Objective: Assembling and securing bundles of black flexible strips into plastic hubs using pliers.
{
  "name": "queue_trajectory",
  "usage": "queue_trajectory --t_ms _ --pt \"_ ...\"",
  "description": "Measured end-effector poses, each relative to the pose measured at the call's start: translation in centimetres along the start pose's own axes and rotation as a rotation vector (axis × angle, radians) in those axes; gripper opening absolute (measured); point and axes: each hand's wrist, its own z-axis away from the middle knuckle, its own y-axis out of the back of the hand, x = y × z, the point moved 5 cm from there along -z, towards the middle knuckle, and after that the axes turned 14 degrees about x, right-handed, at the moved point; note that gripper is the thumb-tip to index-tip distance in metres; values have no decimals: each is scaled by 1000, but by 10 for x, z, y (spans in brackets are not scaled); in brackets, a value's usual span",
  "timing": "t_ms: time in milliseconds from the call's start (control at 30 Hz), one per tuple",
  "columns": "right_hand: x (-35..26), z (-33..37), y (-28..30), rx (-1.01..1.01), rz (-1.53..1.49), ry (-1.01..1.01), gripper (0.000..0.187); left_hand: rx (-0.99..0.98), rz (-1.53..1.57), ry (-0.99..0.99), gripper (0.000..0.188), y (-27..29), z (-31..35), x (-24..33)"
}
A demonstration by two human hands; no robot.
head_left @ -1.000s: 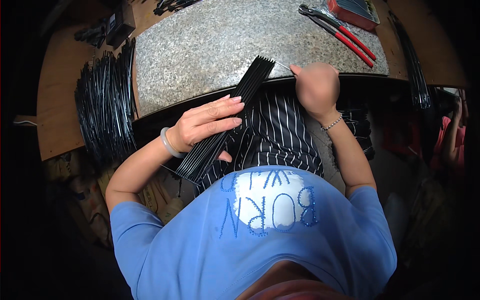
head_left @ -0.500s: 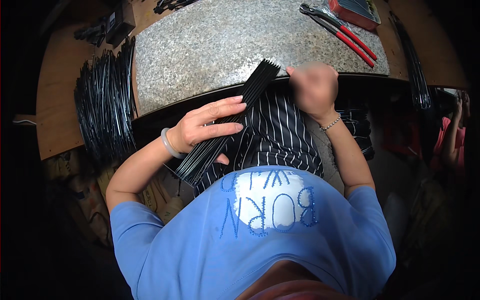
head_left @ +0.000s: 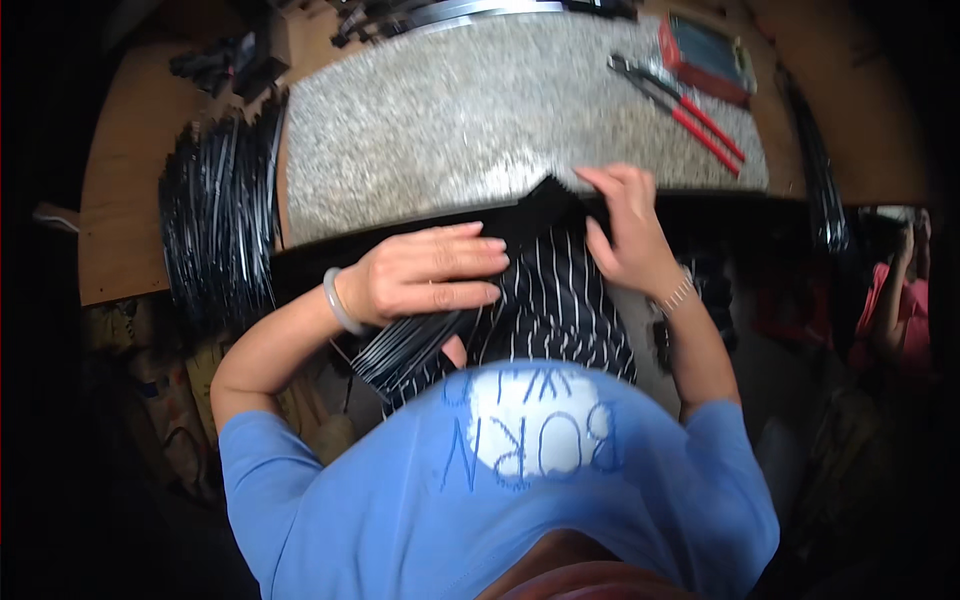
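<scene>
My left hand (head_left: 425, 270) is closed around a flat bundle of thin black strips (head_left: 400, 345), fingers over the top and thumb below. The bundle slants over my lap, its far end by the front edge of the grey speckled slab (head_left: 420, 120). My right hand (head_left: 630, 225) is beside that far end, fingers stretched toward its tip and thumb apart. Whether a fingertip touches the strips is too blurred to tell, and nothing shows in its grip.
A thick stack of black strips (head_left: 220, 210) stands at the slab's left. Red-handled pliers (head_left: 690, 120) and a red box (head_left: 705, 60) lie at the far right. More black strips (head_left: 825, 200) hang over the right edge. A person in pink (head_left: 905, 310) is at the right.
My right hand's fingers have opened out from a blurred, closed-looking shape. The bundle's far end looks turned and darker. The whole view has shifted slightly, with the slab lower in it.
</scene>
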Motion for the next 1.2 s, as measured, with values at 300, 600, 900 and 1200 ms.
queue_trajectory --t_ms 300,600,900,1200 --pt "-65 -23 11 -82 -784 -102 37 20 228 578 27 -20 -107 -16" --pt "-32 14 -20 85 -1055 -345 19 531 -1023 918 33 166 -21 -256" --pt "-19 18 -25 103 -1030 -508 24 405 -987 968 22 224 17 -283" --pt "-21 -23 -12 109 -975 -573 29 1073 -244 -80 24 245 -110 -80"
